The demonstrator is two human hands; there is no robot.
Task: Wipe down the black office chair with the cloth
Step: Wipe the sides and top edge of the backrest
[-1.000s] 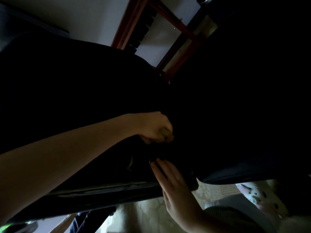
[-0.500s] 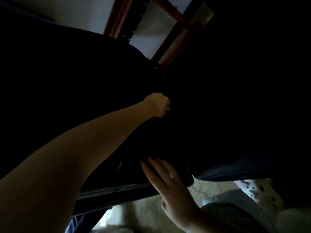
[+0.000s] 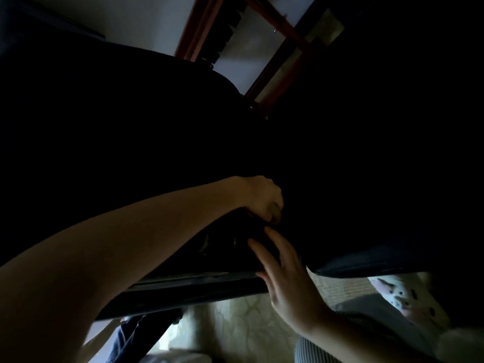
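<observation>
The black office chair (image 3: 131,142) fills most of the dark view, seen from very close. My left hand (image 3: 264,197) is curled against the chair at the middle and grips a small bunched cloth (image 3: 275,208), of which only a pale greenish bit shows between the fingers. My right hand (image 3: 285,271) lies just below it with straight fingers pressed flat on the chair's lower edge (image 3: 199,284). The two hands are a finger's length apart.
A reddish wooden frame (image 3: 282,48) stands behind the chair against a pale wall. Below the chair show a pale patterned floor (image 3: 235,323), a spotted slipper (image 3: 400,297) at the lower right and dark trousers (image 3: 136,334) at the lower left.
My left hand went up along the chair half a second ago and has come back down to just above my right hand. My right hand has stayed on the lower edge.
</observation>
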